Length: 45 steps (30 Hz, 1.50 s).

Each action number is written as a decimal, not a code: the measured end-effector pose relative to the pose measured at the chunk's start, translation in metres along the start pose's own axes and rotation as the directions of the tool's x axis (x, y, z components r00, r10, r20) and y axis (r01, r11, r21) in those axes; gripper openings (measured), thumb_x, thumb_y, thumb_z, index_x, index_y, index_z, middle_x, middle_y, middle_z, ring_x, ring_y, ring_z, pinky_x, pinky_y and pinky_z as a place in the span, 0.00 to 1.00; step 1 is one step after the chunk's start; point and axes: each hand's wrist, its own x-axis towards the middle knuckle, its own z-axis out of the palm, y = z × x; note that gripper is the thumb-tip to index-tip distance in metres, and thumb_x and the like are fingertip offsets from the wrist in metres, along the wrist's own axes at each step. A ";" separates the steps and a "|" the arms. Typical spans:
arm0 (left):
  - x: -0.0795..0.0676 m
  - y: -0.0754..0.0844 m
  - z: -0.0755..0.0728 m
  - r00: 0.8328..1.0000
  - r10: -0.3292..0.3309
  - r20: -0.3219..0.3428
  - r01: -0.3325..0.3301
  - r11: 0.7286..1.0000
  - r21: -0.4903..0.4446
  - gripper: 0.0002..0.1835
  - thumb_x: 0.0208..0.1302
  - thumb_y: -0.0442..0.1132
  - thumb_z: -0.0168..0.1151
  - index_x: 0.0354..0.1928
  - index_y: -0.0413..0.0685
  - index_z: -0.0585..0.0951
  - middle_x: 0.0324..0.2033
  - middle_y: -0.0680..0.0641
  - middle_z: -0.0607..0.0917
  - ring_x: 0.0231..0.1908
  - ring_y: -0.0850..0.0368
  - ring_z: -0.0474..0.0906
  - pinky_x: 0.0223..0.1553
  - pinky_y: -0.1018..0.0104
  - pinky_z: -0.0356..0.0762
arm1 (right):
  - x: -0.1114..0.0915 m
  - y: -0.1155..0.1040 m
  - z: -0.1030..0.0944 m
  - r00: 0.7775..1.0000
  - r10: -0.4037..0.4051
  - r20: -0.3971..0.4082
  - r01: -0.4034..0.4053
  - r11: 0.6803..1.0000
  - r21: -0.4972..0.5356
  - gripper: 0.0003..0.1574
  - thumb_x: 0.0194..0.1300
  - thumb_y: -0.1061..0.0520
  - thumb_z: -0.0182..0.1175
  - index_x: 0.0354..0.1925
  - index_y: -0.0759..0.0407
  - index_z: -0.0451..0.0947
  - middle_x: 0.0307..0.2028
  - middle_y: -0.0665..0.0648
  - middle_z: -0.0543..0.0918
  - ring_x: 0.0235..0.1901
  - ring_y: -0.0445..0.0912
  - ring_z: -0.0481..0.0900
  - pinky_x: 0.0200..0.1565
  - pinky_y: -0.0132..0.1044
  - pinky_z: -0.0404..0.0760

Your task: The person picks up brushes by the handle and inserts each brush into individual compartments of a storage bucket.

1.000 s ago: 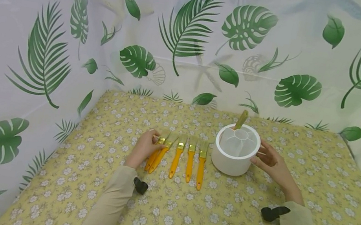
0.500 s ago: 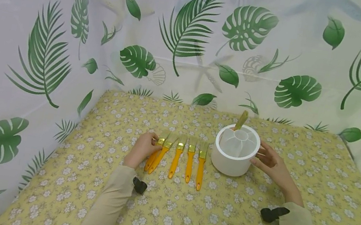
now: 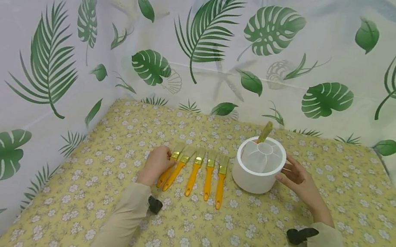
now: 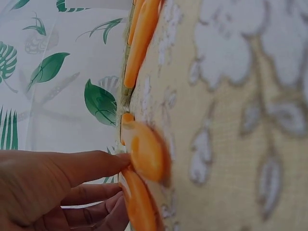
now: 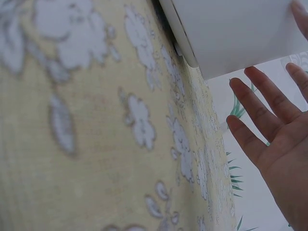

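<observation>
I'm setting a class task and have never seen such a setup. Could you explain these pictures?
There is no machine: a person works bare-handed. The wide view comes from a head-worn camera, the close-ups from one on each wrist. On the flowered cloth lie five orange-handled brushes; to their right stands a white holder with another brush in it, bristles up. The left hand pinches the leftmost brush. The right hand, fingers spread, is at the holder's side; whether it touches is unclear.
</observation>
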 end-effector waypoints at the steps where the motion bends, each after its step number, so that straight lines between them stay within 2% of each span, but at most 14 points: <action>1: 0.000 0.000 0.000 1.000 0.004 0.000 -0.004 1.000 0.007 0.16 0.59 0.40 0.65 0.44 0.36 0.81 0.41 0.39 0.84 0.27 0.56 0.79 0.28 0.66 0.80 | 0.000 0.000 0.000 1.000 0.002 -0.004 -0.002 1.000 0.006 0.44 0.67 0.58 0.55 0.72 0.42 0.46 0.64 0.65 0.63 0.57 0.39 0.69 0.48 0.27 0.76; 4: -0.001 0.001 -0.001 1.000 0.015 -0.008 -0.015 1.000 0.016 0.15 0.58 0.39 0.65 0.43 0.35 0.82 0.37 0.39 0.84 0.24 0.58 0.77 0.25 0.68 0.78 | -0.001 0.000 0.000 1.000 0.001 -0.005 -0.001 1.000 0.001 0.43 0.67 0.58 0.55 0.72 0.43 0.46 0.64 0.65 0.63 0.56 0.36 0.69 0.48 0.26 0.76; 6: -0.001 0.001 -0.001 1.000 0.022 -0.011 -0.022 1.000 0.008 0.11 0.58 0.38 0.65 0.38 0.36 0.82 0.29 0.43 0.83 0.19 0.60 0.73 0.20 0.70 0.73 | -0.001 0.000 0.000 1.000 0.001 -0.008 -0.002 1.000 -0.014 0.43 0.67 0.57 0.55 0.72 0.43 0.47 0.64 0.65 0.63 0.56 0.37 0.69 0.48 0.26 0.76; 7: -0.001 0.000 -0.001 1.000 0.025 -0.010 -0.025 1.000 0.002 0.08 0.58 0.37 0.64 0.31 0.37 0.82 0.22 0.46 0.80 0.16 0.61 0.69 0.17 0.72 0.69 | -0.002 0.000 0.000 1.000 0.005 -0.011 -0.005 1.000 -0.023 0.42 0.67 0.57 0.56 0.72 0.43 0.48 0.64 0.65 0.63 0.56 0.37 0.69 0.48 0.26 0.76; 10: 0.000 -0.001 0.000 0.999 0.036 -0.010 -0.036 0.999 -0.021 0.18 0.58 0.34 0.63 0.14 0.46 0.69 0.11 0.53 0.60 0.11 0.62 0.55 0.12 0.73 0.55 | -0.001 0.001 0.000 1.000 -0.001 -0.010 0.000 0.998 -0.056 0.41 0.67 0.56 0.55 0.72 0.45 0.49 0.64 0.67 0.63 0.58 0.41 0.69 0.48 0.26 0.76; 12: 0.002 -0.003 0.000 0.999 0.033 -0.004 -0.033 0.999 -0.033 0.25 0.58 0.33 0.62 0.12 0.51 0.58 0.12 0.54 0.51 0.11 0.61 0.49 0.11 0.72 0.50 | 0.000 0.001 -0.001 1.000 0.001 -0.012 -0.002 0.998 -0.064 0.40 0.67 0.55 0.55 0.71 0.45 0.51 0.64 0.67 0.63 0.58 0.41 0.69 0.48 0.26 0.75; 14: 0.002 -0.004 0.000 0.999 0.037 -0.012 -0.037 0.998 -0.043 0.27 0.58 0.33 0.61 0.12 0.53 0.54 0.12 0.55 0.49 0.11 0.61 0.47 0.11 0.73 0.49 | 0.000 0.002 -0.001 1.000 0.003 -0.012 -0.004 0.998 -0.071 0.39 0.67 0.55 0.55 0.71 0.46 0.51 0.64 0.67 0.63 0.58 0.41 0.69 0.48 0.26 0.75; 21: 0.002 -0.003 -0.004 0.996 0.069 -0.057 -0.069 0.998 0.000 0.25 0.58 0.34 0.61 0.08 0.50 0.61 0.07 0.55 0.53 0.07 0.62 0.51 0.09 0.73 0.52 | 0.000 0.000 -0.001 1.000 0.015 -0.011 -0.016 0.995 -0.094 0.40 0.67 0.54 0.55 0.72 0.45 0.50 0.64 0.67 0.63 0.61 0.61 0.66 0.47 0.27 0.75; 28: 0.002 -0.004 -0.005 0.994 0.068 -0.080 -0.068 0.998 0.009 0.22 0.58 0.35 0.62 0.10 0.47 0.65 0.07 0.55 0.55 0.08 0.62 0.51 0.09 0.73 0.50 | 0.000 0.000 -0.001 1.000 0.010 -0.003 -0.010 0.997 -0.078 0.40 0.67 0.54 0.55 0.72 0.44 0.50 0.64 0.67 0.63 0.58 0.45 0.69 0.47 0.26 0.75; 30: 0.002 -0.004 -0.005 0.994 0.064 -0.085 -0.064 0.998 0.005 0.19 0.58 0.36 0.62 0.12 0.45 0.70 0.07 0.54 0.59 0.08 0.62 0.53 0.10 0.73 0.52 | 0.000 0.000 -0.001 1.000 0.009 -0.002 -0.009 0.997 -0.077 0.40 0.67 0.54 0.55 0.72 0.45 0.50 0.64 0.67 0.63 0.58 0.44 0.69 0.47 0.26 0.75; 33: 0.002 -0.004 -0.004 0.994 0.059 -0.094 -0.058 0.998 0.009 0.12 0.58 0.37 0.63 0.18 0.41 0.79 0.11 0.50 0.73 0.09 0.63 0.60 0.11 0.74 0.59 | -0.001 0.001 0.000 1.000 0.009 -0.002 -0.009 0.997 -0.079 0.40 0.67 0.54 0.55 0.72 0.45 0.50 0.64 0.67 0.63 0.59 0.49 0.69 0.47 0.26 0.76; 36: 0.002 -0.002 -0.005 0.993 0.058 -0.099 -0.056 0.998 0.017 0.08 0.58 0.37 0.63 0.29 0.38 0.84 0.23 0.44 0.84 0.13 0.61 0.69 0.14 0.73 0.67 | -0.001 0.001 0.000 1.000 0.006 -0.004 -0.007 0.996 -0.086 0.40 0.67 0.54 0.55 0.72 0.46 0.50 0.64 0.67 0.63 0.60 0.55 0.68 0.47 0.26 0.76; 39: 0.002 0.000 -0.006 0.992 0.067 -0.106 -0.065 0.998 0.018 0.09 0.59 0.38 0.63 0.35 0.38 0.85 0.30 0.41 0.85 0.17 0.59 0.75 0.18 0.71 0.73 | 0.000 0.001 0.000 1.000 0.008 -0.004 -0.008 0.996 -0.085 0.40 0.67 0.54 0.55 0.72 0.45 0.50 0.65 0.66 0.63 0.61 0.59 0.66 0.48 0.26 0.76; 45: 0.000 0.004 -0.010 0.987 0.087 -0.139 -0.095 0.994 -0.051 0.12 0.59 0.38 0.64 0.42 0.37 0.83 0.33 0.42 0.85 0.25 0.56 0.79 0.25 0.68 0.78 | 0.001 0.000 0.000 1.000 0.012 -0.005 -0.013 0.996 -0.087 0.40 0.67 0.53 0.55 0.72 0.46 0.51 0.65 0.66 0.63 0.61 0.61 0.65 0.48 0.29 0.76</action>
